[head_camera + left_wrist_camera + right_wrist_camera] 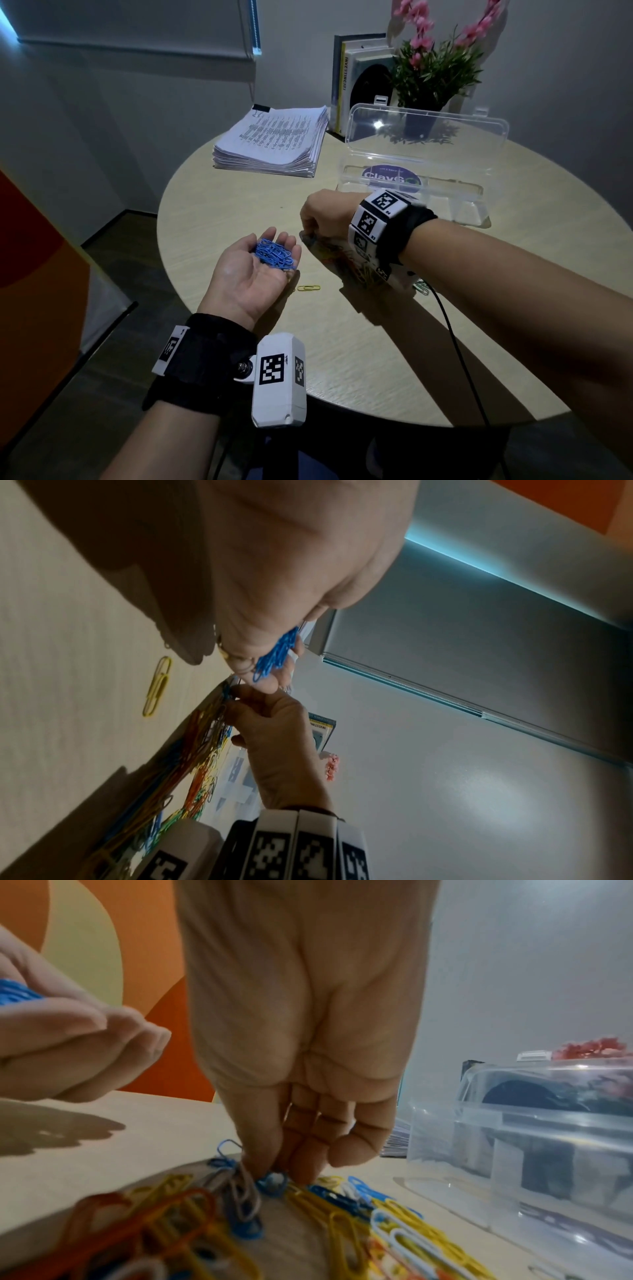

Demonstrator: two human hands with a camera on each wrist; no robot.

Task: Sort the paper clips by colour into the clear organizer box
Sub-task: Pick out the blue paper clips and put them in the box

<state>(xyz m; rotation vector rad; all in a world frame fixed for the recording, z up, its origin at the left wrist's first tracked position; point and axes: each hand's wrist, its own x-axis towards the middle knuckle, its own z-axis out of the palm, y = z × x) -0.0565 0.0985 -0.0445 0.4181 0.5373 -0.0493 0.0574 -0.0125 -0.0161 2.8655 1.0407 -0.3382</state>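
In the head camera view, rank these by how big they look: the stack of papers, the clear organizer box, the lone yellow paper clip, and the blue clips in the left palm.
1. clear organizer box, lid open
2. stack of papers, farther from the camera, so its true size is unsure
3. blue paper clips heaped in the left hand
4. yellow paper clip
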